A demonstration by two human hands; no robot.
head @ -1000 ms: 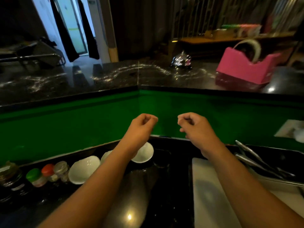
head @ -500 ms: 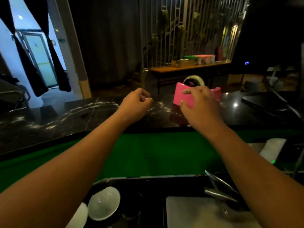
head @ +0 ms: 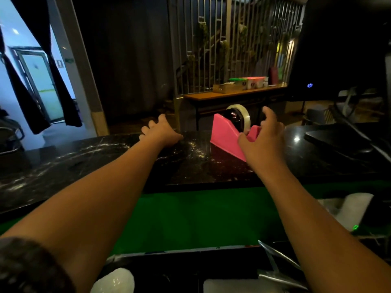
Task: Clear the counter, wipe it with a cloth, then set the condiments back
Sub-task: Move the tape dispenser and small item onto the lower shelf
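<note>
The black marble counter runs across the middle of the view. On it a pink tape dispenser with a clear tape roll is tipped up at its right end. My right hand grips that end, thumb on the near side and fingers over the top. To its left my left hand reaches across the counter with its fingers curled down over the spot where the silver bell stood. The bell itself is hidden beneath that hand. No condiments or cloth are in view.
A green panel drops from the counter to a lower work surface with a white bowl, metal tongs and a white board. A dark monitor and its flat stand crowd the right.
Both hands went from raised fists over the lower surface up to the counter. The right hand now grips the dispenser and tips it. The left hand has opened out and come down over the bell.
</note>
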